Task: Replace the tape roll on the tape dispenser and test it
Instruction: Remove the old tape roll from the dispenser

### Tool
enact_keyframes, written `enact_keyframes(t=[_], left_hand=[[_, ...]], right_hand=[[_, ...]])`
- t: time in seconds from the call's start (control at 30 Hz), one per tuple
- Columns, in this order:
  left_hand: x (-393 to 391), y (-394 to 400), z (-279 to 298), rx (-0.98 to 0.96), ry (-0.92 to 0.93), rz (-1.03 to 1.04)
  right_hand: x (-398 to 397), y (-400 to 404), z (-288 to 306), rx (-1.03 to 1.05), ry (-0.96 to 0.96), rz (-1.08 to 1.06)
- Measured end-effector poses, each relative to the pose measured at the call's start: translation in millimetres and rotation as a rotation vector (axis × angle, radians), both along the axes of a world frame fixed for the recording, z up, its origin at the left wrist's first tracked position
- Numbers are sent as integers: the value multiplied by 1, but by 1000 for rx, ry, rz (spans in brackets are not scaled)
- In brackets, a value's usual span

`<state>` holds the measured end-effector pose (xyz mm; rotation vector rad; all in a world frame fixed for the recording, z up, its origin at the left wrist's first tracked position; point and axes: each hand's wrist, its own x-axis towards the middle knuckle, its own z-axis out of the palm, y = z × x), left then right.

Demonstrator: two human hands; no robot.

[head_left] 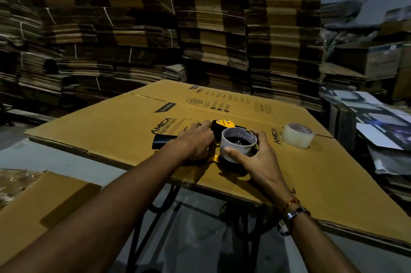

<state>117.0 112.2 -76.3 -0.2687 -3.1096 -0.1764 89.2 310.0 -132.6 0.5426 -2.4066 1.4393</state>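
Observation:
A yellow and black tape dispenser (222, 125) lies on its side on a flattened cardboard box (124, 130), its black handle (162, 141) pointing left. My left hand (195, 141) presses down on the dispenser's body. My right hand (255, 157) grips a nearly empty tape core (238, 143), thumb at the front and fingers at the back; the core sits over the dispenser's hub. A full roll of clear tape (298, 135) lies flat on the cardboard to the right, apart from both hands.
The cardboard sheet rests on a black metal stand (164, 201). Another cardboard piece (44, 203) lies at the lower left. Tall stacks of flattened cartons (200, 27) wall in the back. Piled boxes and printed sheets (378, 121) crowd the right side.

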Motion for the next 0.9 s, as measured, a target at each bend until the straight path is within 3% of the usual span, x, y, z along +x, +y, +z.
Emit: enact_keyframes(t=[0.57, 0.7, 0.9], left_hand=[[0, 0, 1, 4, 0, -6], [1, -1, 2, 37, 4, -13], [2, 0, -2, 26, 25, 7]], right_hand=[[4, -4, 5, -185, 21, 77], [9, -10, 9, -438, 83, 93], [7, -9, 6, -530, -75, 93]])
